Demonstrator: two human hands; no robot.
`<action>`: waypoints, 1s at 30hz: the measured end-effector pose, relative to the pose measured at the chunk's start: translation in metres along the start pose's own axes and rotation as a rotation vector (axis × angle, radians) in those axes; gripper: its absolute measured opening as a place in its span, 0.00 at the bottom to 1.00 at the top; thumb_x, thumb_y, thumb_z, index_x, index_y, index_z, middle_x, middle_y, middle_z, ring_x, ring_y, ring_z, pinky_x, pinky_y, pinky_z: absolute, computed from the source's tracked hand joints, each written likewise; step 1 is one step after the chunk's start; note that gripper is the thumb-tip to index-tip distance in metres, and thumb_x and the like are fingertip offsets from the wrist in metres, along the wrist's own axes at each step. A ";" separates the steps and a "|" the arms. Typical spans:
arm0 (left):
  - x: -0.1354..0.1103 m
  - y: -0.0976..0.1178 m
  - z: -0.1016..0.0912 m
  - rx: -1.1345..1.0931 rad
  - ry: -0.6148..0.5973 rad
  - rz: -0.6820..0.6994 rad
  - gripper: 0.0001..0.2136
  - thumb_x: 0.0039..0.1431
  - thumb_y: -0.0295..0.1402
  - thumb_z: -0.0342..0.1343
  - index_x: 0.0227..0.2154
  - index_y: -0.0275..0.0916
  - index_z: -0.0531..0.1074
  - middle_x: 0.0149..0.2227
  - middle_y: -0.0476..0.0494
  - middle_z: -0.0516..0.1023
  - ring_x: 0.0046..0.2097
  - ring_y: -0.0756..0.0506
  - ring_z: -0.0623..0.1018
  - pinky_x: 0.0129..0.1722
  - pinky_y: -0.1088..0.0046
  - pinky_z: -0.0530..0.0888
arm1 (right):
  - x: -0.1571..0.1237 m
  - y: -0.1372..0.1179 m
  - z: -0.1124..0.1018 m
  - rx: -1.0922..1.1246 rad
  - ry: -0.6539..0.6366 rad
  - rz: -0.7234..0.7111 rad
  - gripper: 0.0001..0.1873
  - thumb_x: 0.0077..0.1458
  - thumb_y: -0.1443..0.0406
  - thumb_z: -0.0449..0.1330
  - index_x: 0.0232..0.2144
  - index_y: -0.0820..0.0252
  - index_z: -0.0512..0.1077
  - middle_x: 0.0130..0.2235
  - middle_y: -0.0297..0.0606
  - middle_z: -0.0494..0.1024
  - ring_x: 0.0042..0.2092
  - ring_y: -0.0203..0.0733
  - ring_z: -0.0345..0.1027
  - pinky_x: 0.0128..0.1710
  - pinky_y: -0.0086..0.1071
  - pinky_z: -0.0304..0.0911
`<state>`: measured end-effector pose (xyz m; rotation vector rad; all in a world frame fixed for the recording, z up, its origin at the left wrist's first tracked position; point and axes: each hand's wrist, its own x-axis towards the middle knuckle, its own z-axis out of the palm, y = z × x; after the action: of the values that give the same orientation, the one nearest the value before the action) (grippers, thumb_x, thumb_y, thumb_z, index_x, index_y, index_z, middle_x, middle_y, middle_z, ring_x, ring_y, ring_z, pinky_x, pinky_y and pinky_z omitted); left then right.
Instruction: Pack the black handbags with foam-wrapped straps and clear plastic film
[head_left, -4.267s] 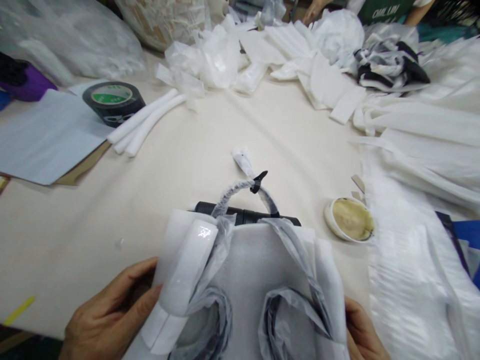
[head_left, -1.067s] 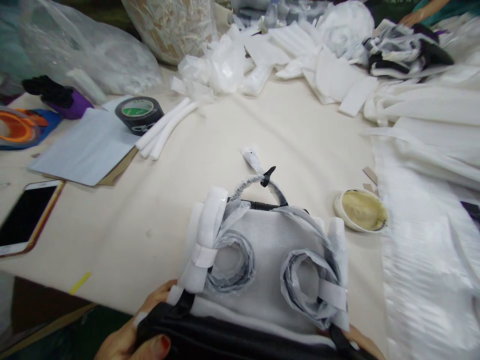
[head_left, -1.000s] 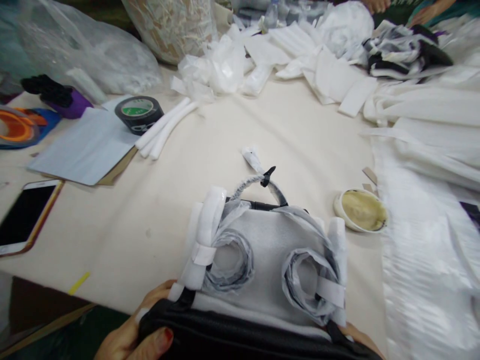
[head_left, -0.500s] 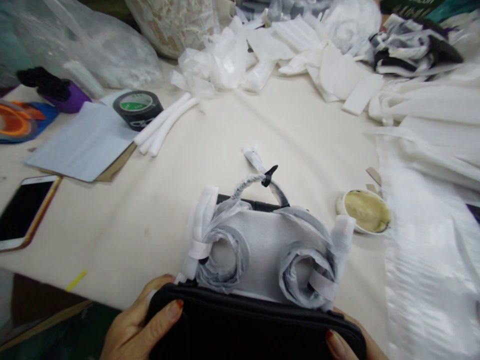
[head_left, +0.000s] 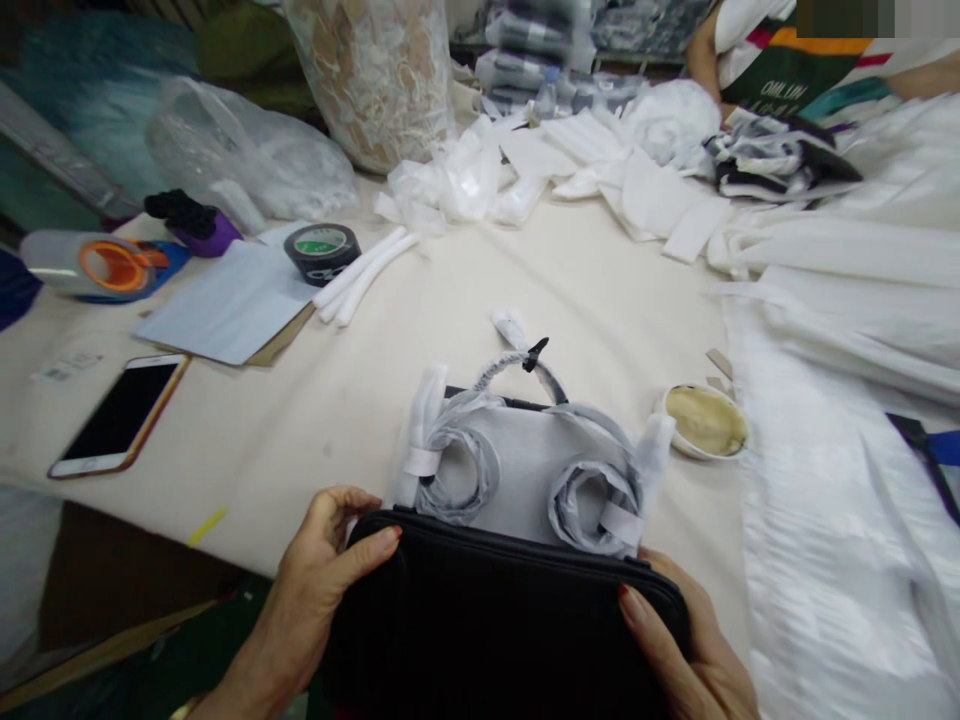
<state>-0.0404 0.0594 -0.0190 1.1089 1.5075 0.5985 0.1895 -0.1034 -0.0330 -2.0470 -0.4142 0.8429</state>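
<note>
A black handbag (head_left: 502, 620) lies toward me at the table's front edge. My left hand (head_left: 322, 570) grips its left side, thumb on the near face and fingers behind. On the right side my right hand (head_left: 686, 640) holds it the same way. Beyond its near edge, a pale wrapped panel (head_left: 521, 460) carries two plastic-wrapped coils, the left coil (head_left: 457, 475) and the right coil (head_left: 596, 505), each with a white band. A wrapped loop handle (head_left: 555, 380) with a black tie (head_left: 535, 354) arches at the far side. White padding strips stand at both ends.
A phone (head_left: 120, 415), grey sheets (head_left: 225, 300), black tape (head_left: 322, 252) and white foam rods (head_left: 367, 275) lie left. A bowl of yellowish paste (head_left: 706, 422) stands right, beside white plastic sheeting (head_left: 817, 520). White scraps (head_left: 600, 150) line the back; another person's arm (head_left: 705, 60) shows there.
The view has tilted up and shifted left, showing more of the far side and the other person. Both hands keep their hold on the handbag.
</note>
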 end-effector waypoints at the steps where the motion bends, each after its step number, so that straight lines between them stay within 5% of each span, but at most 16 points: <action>1: 0.001 0.002 0.000 0.014 -0.003 0.013 0.24 0.39 0.45 0.63 0.39 0.41 0.62 0.40 0.48 0.70 0.45 0.42 0.70 0.43 0.70 0.68 | 0.000 -0.002 0.001 0.000 0.008 0.009 0.33 0.44 0.44 0.58 0.47 0.55 0.66 0.47 0.38 0.73 0.48 0.50 0.65 0.49 0.36 0.59; 9: -0.004 0.015 -0.001 0.005 -0.193 -0.042 0.30 0.43 0.48 0.59 0.48 0.41 0.61 0.52 0.40 0.67 0.51 0.37 0.70 0.49 0.61 0.66 | 0.003 -0.018 0.002 0.121 -0.081 0.080 0.40 0.43 0.42 0.58 0.55 0.53 0.59 0.57 0.38 0.64 0.58 0.51 0.56 0.58 0.40 0.48; 12: -0.003 0.019 -0.002 -0.060 -0.259 -0.095 0.31 0.44 0.46 0.61 0.50 0.41 0.60 0.49 0.41 0.71 0.48 0.39 0.73 0.46 0.64 0.69 | 0.010 -0.022 -0.002 0.200 -0.154 0.141 0.42 0.39 0.45 0.63 0.54 0.56 0.61 0.53 0.41 0.70 0.54 0.52 0.62 0.53 0.40 0.56; 18: 0.004 0.019 -0.006 -0.106 -0.444 -0.092 0.26 0.43 0.45 0.63 0.42 0.35 0.67 0.40 0.39 0.76 0.44 0.38 0.75 0.44 0.65 0.70 | 0.016 -0.037 -0.006 0.300 -0.458 0.048 0.26 0.43 0.51 0.63 0.40 0.63 0.73 0.37 0.40 0.79 0.42 0.50 0.70 0.41 0.35 0.63; 23: 0.002 0.016 -0.010 -0.197 -0.596 -0.036 0.18 0.48 0.42 0.62 0.39 0.36 0.69 0.40 0.42 0.77 0.43 0.41 0.75 0.43 0.69 0.70 | 0.016 -0.032 -0.004 0.278 -0.417 -0.024 0.24 0.42 0.50 0.63 0.37 0.62 0.73 0.34 0.39 0.78 0.40 0.49 0.70 0.39 0.36 0.63; 30: -0.001 0.019 -0.008 -0.185 -0.574 0.009 0.18 0.46 0.42 0.63 0.35 0.34 0.71 0.37 0.42 0.78 0.41 0.41 0.76 0.43 0.69 0.70 | 0.016 -0.029 -0.002 0.205 -0.362 -0.107 0.23 0.44 0.48 0.61 0.33 0.62 0.73 0.32 0.37 0.77 0.39 0.48 0.69 0.38 0.35 0.63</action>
<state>-0.0422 0.0683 -0.0008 1.0312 0.9330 0.3710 0.2033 -0.0789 -0.0154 -1.6709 -0.6042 1.1443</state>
